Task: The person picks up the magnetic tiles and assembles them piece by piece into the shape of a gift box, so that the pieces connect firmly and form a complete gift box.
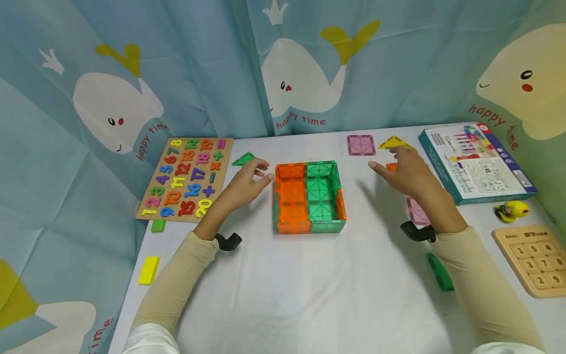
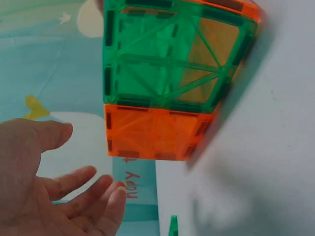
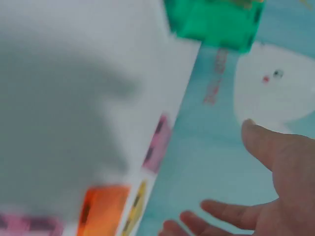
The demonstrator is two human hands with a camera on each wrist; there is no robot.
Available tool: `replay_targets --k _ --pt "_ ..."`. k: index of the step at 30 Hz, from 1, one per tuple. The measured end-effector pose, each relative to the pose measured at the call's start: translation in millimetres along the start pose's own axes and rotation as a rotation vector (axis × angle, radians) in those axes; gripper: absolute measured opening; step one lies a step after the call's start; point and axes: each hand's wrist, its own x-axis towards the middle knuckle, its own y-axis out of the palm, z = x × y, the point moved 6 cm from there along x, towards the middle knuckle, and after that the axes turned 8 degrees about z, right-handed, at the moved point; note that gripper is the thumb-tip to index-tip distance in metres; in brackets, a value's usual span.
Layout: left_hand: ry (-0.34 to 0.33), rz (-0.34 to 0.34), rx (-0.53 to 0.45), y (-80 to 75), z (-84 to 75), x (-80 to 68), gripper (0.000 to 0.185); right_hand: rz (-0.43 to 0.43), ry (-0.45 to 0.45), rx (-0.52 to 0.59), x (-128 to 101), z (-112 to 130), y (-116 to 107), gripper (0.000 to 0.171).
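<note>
An open tray of orange and green magnetic tiles (image 1: 309,196) sits at the middle of the white worktop (image 1: 283,285). The left hand (image 1: 247,184) hovers just left of it, fingers (image 2: 74,179) loosely spread and holding nothing, near a green triangle tile (image 1: 243,159). The right hand (image 1: 409,172) hovers to its right over an orange tile (image 1: 391,166), fingers relaxed and empty, with a pink square tile (image 1: 360,144) and a yellow triangle tile (image 1: 393,142) farther back.

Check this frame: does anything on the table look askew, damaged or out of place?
Nothing stands out. The orange and green tile box sits square and whole on the table; both hands hover open beside it, and loose tiles lie flat.
</note>
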Motion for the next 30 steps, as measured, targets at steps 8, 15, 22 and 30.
replay_targets --k 8,15,22,30 --pt "0.028 0.034 0.029 12.5 3.5 0.2 0.06 0.089 0.237 -0.11 1.4 -55.2 -5.3 0.115" --pt "0.057 0.074 0.036 22.7 5.3 1.1 0.059 0.204 0.321 -0.131 8.6 -73.5 6.2 0.112" --pt "0.066 0.088 0.024 24.9 7.2 0.4 0.061 0.197 0.267 -0.106 13.9 -77.9 6.3 0.101" --pt "0.069 0.099 0.032 27.5 9.1 2.2 0.062 0.197 0.172 -0.054 15.8 -78.8 5.2 0.099"
